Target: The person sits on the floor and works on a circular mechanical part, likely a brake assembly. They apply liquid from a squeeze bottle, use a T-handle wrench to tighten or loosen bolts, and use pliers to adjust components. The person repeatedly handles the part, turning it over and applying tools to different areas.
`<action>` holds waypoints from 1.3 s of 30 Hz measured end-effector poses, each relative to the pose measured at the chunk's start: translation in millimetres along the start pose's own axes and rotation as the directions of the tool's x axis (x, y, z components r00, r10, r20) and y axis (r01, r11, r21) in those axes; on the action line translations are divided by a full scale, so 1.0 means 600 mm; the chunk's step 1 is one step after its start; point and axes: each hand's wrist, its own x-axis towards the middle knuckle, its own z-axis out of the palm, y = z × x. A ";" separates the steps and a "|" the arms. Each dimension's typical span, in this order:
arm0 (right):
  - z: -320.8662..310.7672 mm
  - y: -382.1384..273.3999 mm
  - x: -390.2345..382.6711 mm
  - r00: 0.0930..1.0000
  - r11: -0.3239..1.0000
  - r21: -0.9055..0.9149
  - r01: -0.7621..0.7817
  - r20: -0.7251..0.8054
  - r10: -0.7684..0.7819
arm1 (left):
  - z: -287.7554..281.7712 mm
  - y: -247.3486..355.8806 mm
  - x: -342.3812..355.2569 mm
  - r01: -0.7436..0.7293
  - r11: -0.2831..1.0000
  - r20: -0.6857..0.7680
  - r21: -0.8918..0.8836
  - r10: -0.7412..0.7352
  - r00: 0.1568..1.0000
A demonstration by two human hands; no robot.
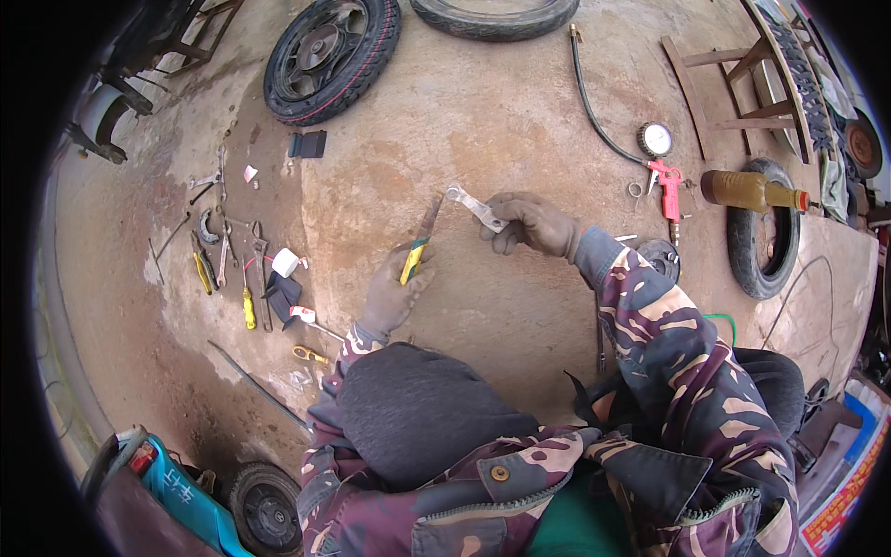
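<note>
In my gloved left hand (393, 295) is a file-like tool (423, 239) with a yellow and green handle. Its narrow, dark blade points up and away from me. My gloved right hand (531, 226) grips a short, flat metal piece (476, 208) with rounded ends and a hole near my fingers. The far end of this metal piece lies right by the tip of the tool; whether they touch I cannot tell. Both hands are closed and held out in front of my knee.
Left on the concrete lie pliers (202, 265), a yellow-handled screwdriver (249, 308), several wrenches and yellow-handled scissors (310, 355). A wheel with tyre (385, 60) lies beyond. To the right are a red inflator gun (670, 190), a bottle (742, 190), a small tyre (778, 265) and a wooden frame (756, 121).
</note>
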 end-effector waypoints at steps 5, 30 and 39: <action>-0.002 0.010 0.004 0.999 0.998 -0.061 -0.014 0.036 0.016 | -0.002 -0.014 -0.002 -0.151 0.943 0.018 0.296 0.153 0.988; -0.156 -0.135 -0.128 0.950 0.173 -0.936 -0.306 -0.312 -0.010 | 0.105 0.001 0.002 -0.290 0.732 0.288 0.617 0.133 0.948; -0.239 -0.164 -0.214 0.948 0.719 -0.628 -0.296 -0.286 0.141 | 0.089 0.165 0.018 -0.104 0.554 0.278 0.826 -0.238 0.931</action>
